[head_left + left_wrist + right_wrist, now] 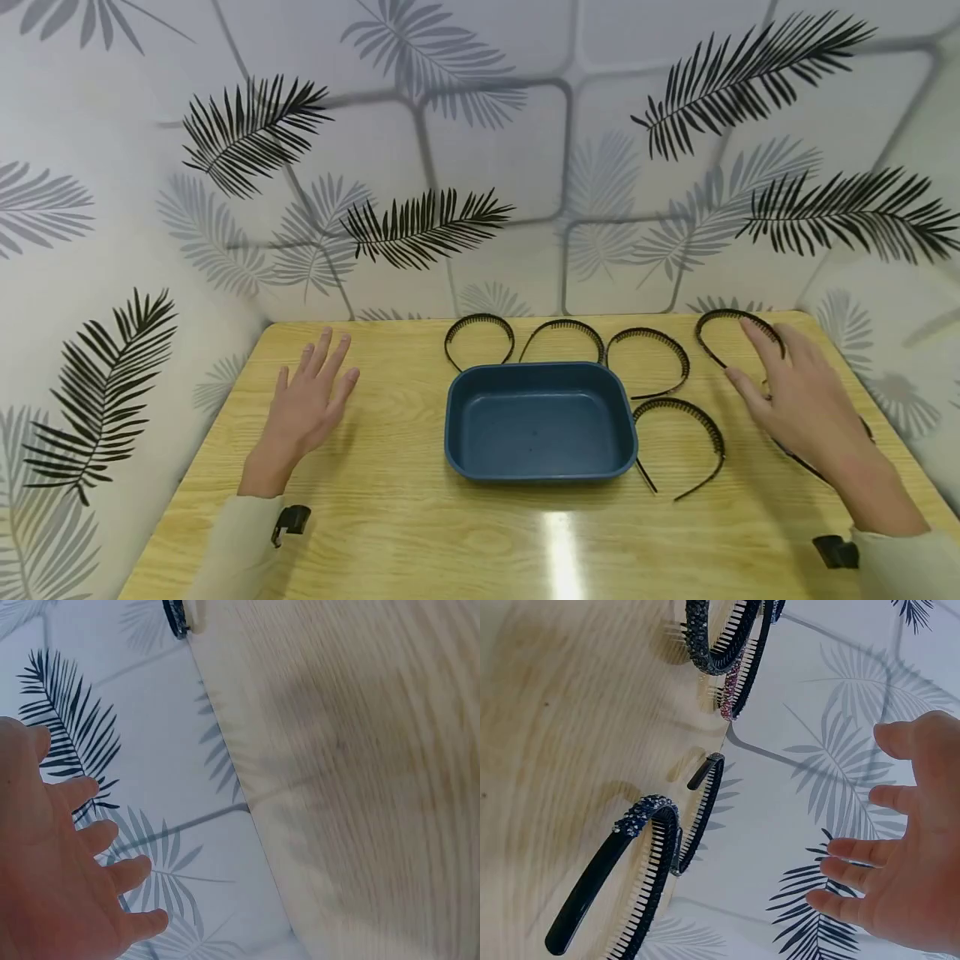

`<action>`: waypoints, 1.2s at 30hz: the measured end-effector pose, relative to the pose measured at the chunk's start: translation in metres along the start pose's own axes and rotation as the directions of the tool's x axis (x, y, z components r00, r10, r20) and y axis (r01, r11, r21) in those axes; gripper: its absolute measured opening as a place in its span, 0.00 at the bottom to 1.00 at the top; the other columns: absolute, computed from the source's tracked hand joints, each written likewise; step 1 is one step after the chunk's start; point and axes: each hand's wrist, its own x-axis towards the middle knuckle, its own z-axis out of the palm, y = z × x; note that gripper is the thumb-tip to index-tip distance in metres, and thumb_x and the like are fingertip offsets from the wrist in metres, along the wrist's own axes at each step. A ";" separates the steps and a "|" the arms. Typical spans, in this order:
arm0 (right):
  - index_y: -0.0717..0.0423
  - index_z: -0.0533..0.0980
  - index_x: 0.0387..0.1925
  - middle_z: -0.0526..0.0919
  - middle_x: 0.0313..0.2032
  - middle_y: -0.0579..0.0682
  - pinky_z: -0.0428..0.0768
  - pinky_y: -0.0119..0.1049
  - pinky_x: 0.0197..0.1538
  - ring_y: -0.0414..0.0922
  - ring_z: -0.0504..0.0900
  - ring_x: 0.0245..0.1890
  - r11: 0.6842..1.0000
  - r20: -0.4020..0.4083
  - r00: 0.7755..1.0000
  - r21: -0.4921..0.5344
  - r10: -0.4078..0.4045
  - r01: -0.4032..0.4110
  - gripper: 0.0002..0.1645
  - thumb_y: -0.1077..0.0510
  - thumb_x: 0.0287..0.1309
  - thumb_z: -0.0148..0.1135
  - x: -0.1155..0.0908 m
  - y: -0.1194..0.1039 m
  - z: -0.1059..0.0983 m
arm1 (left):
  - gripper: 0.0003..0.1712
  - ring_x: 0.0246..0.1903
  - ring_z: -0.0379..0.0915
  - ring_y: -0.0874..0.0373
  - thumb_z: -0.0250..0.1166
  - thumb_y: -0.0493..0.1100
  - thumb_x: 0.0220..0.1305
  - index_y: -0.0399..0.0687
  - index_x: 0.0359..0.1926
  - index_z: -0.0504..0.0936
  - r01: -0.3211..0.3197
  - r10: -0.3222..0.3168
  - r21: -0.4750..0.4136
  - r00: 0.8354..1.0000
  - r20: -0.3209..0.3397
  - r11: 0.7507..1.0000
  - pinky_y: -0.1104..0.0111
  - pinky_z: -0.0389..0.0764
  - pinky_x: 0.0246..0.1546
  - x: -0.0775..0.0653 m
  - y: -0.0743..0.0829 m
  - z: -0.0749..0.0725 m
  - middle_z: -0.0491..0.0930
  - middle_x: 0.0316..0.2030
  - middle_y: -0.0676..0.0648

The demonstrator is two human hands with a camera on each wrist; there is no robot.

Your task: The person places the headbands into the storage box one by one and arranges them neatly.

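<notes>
My left hand [303, 412] hovers over the left part of the table, its fingers spread and straight; in the left wrist view the hand [67, 862] holds nothing. On the right, my right hand [810, 408] is above black toothed headbands, partly covering one headband [806, 467] under the palm and overlapping another headband [727, 313] at the back. Its fingers are extended and empty in the right wrist view. There, a headband [641, 814] with blue sparkling stones stands nearest, and a dark-stoned headband [697, 637] and a pink-stoned headband [730, 690] lie farther up.
A dark blue rectangular plastic bin [540, 477] stands mid-table with nothing in it. Several more headbands surround its back and right side, including one [716, 429] at its front right corner. The wooden table [390, 533] meets a leaf-patterned wall covering [510, 275] behind.
</notes>
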 end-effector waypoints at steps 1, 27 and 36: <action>0.49 0.47 0.83 0.58 0.69 0.77 0.63 0.74 0.55 0.76 0.61 0.63 1.000 -0.009 1.000 0.020 -0.001 0.001 0.44 0.44 0.77 0.54 -0.003 0.000 -0.001 | 0.38 0.78 0.36 0.32 0.37 0.62 0.83 0.54 0.84 0.45 -0.006 0.006 -0.018 1.000 0.001 1.000 0.27 0.41 0.66 -0.001 0.003 0.001 0.37 0.82 0.42; 0.63 0.66 0.73 0.67 0.68 0.71 0.80 0.59 0.44 0.73 0.76 0.55 0.891 0.052 0.999 0.454 0.004 -0.027 0.32 0.57 0.73 0.62 -0.025 -0.006 0.018 | 0.41 0.79 0.35 0.41 0.51 0.57 0.81 0.56 0.84 0.43 -0.203 0.238 -0.354 0.969 0.059 0.913 0.25 0.43 0.65 -0.005 0.083 0.037 0.38 0.82 0.51; 0.63 0.66 0.72 0.64 0.68 0.73 0.77 0.71 0.46 0.74 0.72 0.59 0.856 0.188 0.982 0.511 -0.017 -0.082 0.31 0.57 0.74 0.61 -0.025 -0.003 0.035 | 0.40 0.79 0.37 0.38 0.49 0.60 0.81 0.62 0.84 0.42 -0.153 0.254 -0.387 0.940 0.227 0.909 0.22 0.46 0.61 -0.017 0.090 0.049 0.37 0.82 0.53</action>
